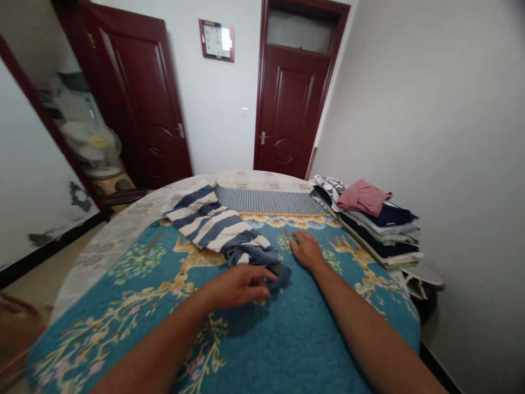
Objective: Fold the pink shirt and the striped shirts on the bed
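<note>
A striped blue and white garment [221, 227] lies loosely bunched on the teal flowered cloth [295, 328], stretching from the back left toward the middle. My left hand [241, 285] hovers at the near end of the garment, fingers apart, over its dark blue part; nothing shows in its grip. To the right of the garment, my right hand [304, 249] rests on the teal cloth with its fingers spread a little, holding nothing visible.
A stack of folded clothes [385, 235] stands at the table's right edge, with a pink garment [363, 197] on top. Part of a stool [424, 276] shows beside it. Walls and two red doors lie beyond the table.
</note>
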`<state>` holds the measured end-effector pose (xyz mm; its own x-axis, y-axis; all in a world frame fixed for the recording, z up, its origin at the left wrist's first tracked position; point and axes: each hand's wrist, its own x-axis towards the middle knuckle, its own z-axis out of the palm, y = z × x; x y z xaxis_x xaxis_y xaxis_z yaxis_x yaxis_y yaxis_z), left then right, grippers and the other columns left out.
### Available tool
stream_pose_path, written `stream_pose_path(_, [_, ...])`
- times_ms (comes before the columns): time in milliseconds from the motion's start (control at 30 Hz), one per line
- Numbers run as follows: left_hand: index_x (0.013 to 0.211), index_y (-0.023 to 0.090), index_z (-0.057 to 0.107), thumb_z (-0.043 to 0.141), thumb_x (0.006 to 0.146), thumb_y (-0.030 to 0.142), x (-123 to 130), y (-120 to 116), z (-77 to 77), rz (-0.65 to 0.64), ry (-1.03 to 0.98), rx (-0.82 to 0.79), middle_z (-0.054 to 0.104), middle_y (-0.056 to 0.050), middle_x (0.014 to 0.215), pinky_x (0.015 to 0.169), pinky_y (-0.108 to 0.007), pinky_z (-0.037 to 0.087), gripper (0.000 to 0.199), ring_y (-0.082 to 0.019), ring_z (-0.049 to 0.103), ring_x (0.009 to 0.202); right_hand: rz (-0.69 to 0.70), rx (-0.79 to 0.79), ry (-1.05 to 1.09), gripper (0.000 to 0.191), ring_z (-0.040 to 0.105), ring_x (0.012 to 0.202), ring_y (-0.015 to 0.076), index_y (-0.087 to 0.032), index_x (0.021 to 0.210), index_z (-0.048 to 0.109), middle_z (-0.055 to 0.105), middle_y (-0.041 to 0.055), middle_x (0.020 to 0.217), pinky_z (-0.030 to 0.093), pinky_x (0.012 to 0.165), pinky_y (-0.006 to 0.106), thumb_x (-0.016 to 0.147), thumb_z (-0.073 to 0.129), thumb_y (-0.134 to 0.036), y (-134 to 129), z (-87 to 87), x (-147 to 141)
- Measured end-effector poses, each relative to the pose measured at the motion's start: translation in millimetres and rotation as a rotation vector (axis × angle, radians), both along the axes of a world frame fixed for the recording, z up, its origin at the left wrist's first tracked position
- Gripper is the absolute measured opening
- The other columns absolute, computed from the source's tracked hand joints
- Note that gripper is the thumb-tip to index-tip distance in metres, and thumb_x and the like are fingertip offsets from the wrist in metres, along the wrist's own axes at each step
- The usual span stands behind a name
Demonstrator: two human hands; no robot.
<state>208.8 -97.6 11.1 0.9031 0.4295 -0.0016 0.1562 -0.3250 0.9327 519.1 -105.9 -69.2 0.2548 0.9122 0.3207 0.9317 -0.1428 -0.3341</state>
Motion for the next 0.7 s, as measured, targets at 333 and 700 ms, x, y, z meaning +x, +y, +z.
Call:
stream_pose_path(333, [0.09, 0.019, 0.072, 0.053, 0.1, 0.044, -52.5, 90.5, -23.7, 1.098, 0.377, 0.518, 0.076, -0.013, 0.088, 0.079, -0.037, 0.048, 0.033, -0.03, 0.071, 0.089, 0.494, 0.061, 0.386, 0.057, 0.073, 0.112, 0.0266, -0.025, 0.154, 0.058, 0.075, 0.0122, 0.133, 0.057, 0.099, 0.043, 0.104, 0.057, -0.05, -19.5, 18.9, -61.3])
stream_pose_path(700, [0.106, 0.015, 0.071, 0.075, 0.083, 0.05, -57.8, 107.1, -48.0, 1.015, 0.131, 0.272, 0.077, -0.009, 0.091, 0.076, -0.034, 0.053, 0.042, -0.028, 0.073, 0.087, 0.708, 0.103, 0.245, 0.037, 0.068, 0.115, 0.0289, -0.024, 0.13, 0.074, 0.077, 0.0118, 0.123, 0.052, 0.102, 0.043, 0.095, 0.062, -0.026, -25.0, 16.4, -121.6])
